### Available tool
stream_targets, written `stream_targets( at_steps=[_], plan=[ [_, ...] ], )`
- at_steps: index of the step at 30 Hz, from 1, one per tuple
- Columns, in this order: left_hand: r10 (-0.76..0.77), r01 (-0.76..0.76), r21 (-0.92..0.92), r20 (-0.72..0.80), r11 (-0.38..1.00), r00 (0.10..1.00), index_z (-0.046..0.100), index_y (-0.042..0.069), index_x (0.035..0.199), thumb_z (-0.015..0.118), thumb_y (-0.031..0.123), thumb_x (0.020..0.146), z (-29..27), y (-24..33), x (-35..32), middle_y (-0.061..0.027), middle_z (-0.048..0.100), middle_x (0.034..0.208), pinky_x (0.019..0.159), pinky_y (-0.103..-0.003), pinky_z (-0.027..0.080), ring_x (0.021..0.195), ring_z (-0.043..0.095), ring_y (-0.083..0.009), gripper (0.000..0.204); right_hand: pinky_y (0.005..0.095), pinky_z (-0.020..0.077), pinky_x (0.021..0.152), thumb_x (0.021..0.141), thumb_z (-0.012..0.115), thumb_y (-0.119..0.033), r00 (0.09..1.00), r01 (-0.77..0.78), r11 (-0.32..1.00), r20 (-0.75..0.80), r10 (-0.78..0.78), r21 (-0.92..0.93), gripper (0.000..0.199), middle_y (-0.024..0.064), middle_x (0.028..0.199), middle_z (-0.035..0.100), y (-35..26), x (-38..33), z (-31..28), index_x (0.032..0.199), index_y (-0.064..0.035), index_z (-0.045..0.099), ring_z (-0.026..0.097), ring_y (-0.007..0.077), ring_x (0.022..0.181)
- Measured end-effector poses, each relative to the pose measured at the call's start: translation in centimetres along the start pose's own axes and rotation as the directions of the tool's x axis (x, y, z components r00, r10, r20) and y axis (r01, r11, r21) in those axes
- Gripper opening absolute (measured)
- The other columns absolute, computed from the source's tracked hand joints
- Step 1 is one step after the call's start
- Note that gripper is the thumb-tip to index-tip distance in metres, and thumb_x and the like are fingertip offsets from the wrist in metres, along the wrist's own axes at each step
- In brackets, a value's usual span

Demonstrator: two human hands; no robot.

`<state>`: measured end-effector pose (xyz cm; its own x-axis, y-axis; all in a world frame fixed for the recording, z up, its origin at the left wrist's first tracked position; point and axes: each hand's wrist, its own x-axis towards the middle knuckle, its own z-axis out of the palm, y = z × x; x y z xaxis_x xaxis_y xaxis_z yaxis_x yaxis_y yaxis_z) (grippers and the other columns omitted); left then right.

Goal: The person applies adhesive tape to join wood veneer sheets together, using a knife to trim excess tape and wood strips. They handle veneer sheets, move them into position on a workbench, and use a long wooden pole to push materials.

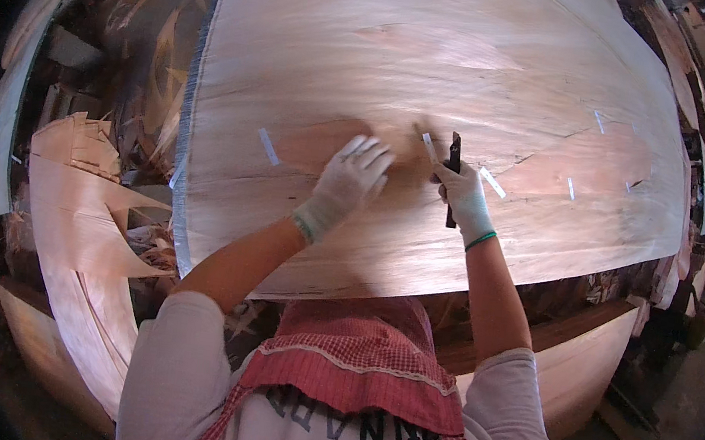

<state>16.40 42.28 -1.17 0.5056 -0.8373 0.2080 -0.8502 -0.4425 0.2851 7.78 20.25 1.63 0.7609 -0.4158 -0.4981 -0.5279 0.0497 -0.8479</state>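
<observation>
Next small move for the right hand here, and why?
Probably draw the knife along the edge of the darker patch. The right hand grips it blade-down on the veneer sheet, beside the patch, while the left hand presses the patch flat.

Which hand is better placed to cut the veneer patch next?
Right, probably: the right hand already holds the dark knife upright beside the darker patch, while the left hand lies flat, pressing it down.
</observation>
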Motion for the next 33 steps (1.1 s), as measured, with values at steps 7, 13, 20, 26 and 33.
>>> stream_targets(
  at_steps=[7, 13, 20, 26, 33],
  plan=[
    [0.197, -0.201, 0.117, 0.050, 0.972, 0.979, 0.048, 0.001, 0.133, 0.053, 0.036, 0.092, 3.2, 2.8, 5.9, -0.0148, 0.048, 0.140, 0.115, -0.039, 0.024, 0.132, 0.042, -0.0274, 0.054, 0.0411, 0.0523, 0.061, 0.087, 0.067, -0.028, 0.926, 0.297, 0.541, 0.099, -0.364, -0.787, 0.028, 0.0187, 0.076, 0.067, 3.4, 4.1, -2.8, 0.090, 0.0005, 0.065, 0.066, 0.0331, 0.069],
    [-0.243, 0.322, -0.446, 0.228, 0.835, 0.943, 0.055, 0.002, 0.124, 0.054, 0.026, 0.095, -1.7, 4.5, 8.4, -0.0131, 0.057, 0.125, 0.105, -0.038, 0.038, 0.122, 0.050, -0.0213, 0.037, 0.0331, 0.0497, 0.060, 0.087, 0.066, -0.022, 0.983, 0.181, 0.854, 0.103, -0.150, -0.488, 0.023, 0.0109, 0.073, 0.067, -5.7, 1.2, -9.0, 0.090, 0.0000, 0.061, 0.061, 0.0170, 0.061],
    [-0.469, 0.398, -0.881, 0.474, -0.258, 0.745, 0.061, 0.003, 0.106, 0.058, 0.012, 0.094, -3.6, 11.3, 6.5, -0.0030, 0.063, 0.097, 0.076, -0.024, 0.049, 0.088, 0.059, -0.0084, 0.015, 0.0304, 0.0510, 0.070, 0.090, 0.066, -0.025, 0.922, 0.344, 0.876, 0.299, -0.247, -0.338, 0.033, 0.0098, 0.087, 0.067, -4.4, -4.2, -6.0, 0.110, 0.0013, 0.058, 0.064, 0.0152, 0.078],
    [-0.829, 0.560, -0.788, 0.119, 0.256, 0.547, 0.061, 0.002, 0.098, 0.061, 0.017, 0.093, -2.7, 3.9, 7.4, -0.0068, 0.063, 0.088, 0.069, -0.030, 0.049, 0.079, 0.060, -0.0127, 0.016, 0.0318, 0.0501, 0.072, 0.090, 0.064, -0.026, 0.946, 0.275, 0.934, 0.240, -0.220, -0.228, 0.033, 0.0133, 0.084, 0.068, -3.9, -0.4, -2.0, 0.107, 0.0023, 0.058, 0.066, 0.0186, 0.081],
    [-0.684, 0.604, -0.327, -0.423, 0.726, 0.594, 0.061, 0.008, 0.093, 0.060, 0.022, 0.088, -0.7, -11.8, 14.2, -0.0127, 0.061, 0.092, 0.084, -0.047, 0.042, 0.092, 0.056, -0.0343, 0.015, 0.0378, 0.0467, 0.063, 0.087, 0.064, -0.027, 0.937, 0.323, 0.913, 0.223, -0.270, -0.250, 0.032, 0.0163, 0.075, 0.064, -5.7, 11.7, 6.6, 0.089, 0.0048, 0.059, 0.063, 0.0244, 0.070]
  ],
)
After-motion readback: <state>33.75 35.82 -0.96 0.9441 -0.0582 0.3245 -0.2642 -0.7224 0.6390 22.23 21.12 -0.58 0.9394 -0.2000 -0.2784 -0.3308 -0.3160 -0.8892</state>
